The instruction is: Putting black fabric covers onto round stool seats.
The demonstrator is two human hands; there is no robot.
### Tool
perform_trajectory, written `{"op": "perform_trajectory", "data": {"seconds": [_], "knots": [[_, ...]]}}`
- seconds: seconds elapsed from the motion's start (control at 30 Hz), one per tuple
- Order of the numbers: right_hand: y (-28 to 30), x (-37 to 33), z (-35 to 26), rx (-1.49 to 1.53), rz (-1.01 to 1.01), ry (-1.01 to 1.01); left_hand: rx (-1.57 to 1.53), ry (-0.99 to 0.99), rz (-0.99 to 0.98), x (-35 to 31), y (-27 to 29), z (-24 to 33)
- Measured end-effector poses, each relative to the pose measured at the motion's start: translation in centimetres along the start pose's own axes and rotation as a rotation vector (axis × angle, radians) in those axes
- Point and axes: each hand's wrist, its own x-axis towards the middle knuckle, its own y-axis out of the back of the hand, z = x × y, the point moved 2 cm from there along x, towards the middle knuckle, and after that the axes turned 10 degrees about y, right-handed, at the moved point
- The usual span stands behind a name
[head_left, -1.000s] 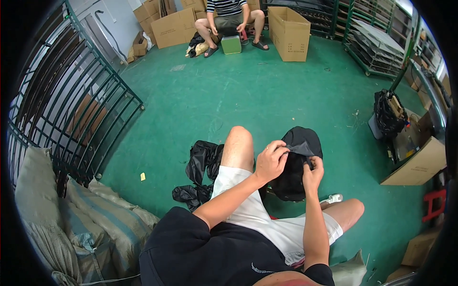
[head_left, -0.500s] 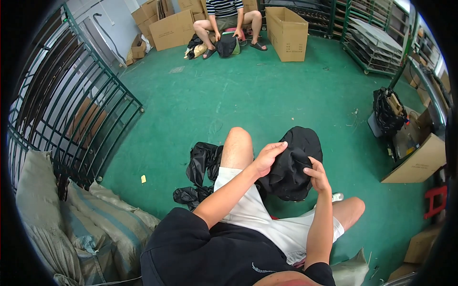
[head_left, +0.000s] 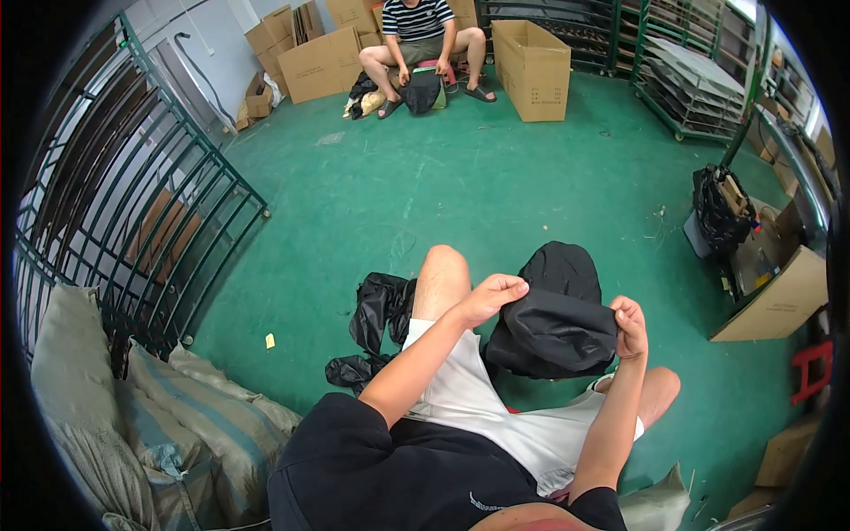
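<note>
Even, fairly bright light is falling across the floor (head_left: 354, 195), and soft shadow is gathering beneath the cloth (head_left: 558, 332), whose black folds are losing detail. The metal tube (head_left: 801, 165) at right is catching glare. Fisheye distortion is bowing the left rack (head_left: 146, 177), black is swallowing the corners, and the far boxes (head_left: 320, 64) are looking slightly soft.

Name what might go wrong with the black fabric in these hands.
The left hand and right hand hold the black fabric at opposite sides; if one grip slips, that side could sag.

The black pile on the floor by the left leg could perhaps get caught by a foot.
</note>
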Motion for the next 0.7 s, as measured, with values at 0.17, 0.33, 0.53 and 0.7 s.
{"op": "perform_trajectory", "data": {"seconds": [0.17,0.33,0.53,0.7], "knots": [[-1.6,-0.7,0.2,0.162,-0.029,0.118,-0.254,-0.015,-0.034,-0.8,-1.1,2.2],[-2.0,-0.8,-0.4,0.15,-0.15,-0.003,-0.182,-0.007,-0.144,-0.5,-1.1,1.9],[-1.9,-1.5,-1.9,0.223,0.018,0.222,-0.286,-0.032,-0.086,-1.2,-0.2,3.8],[-1.6,-2.2,-0.9,0.166,-0.054,0.074,-0.369,-0.075,-0.051,-1.5,-0.1,3.8]]}}
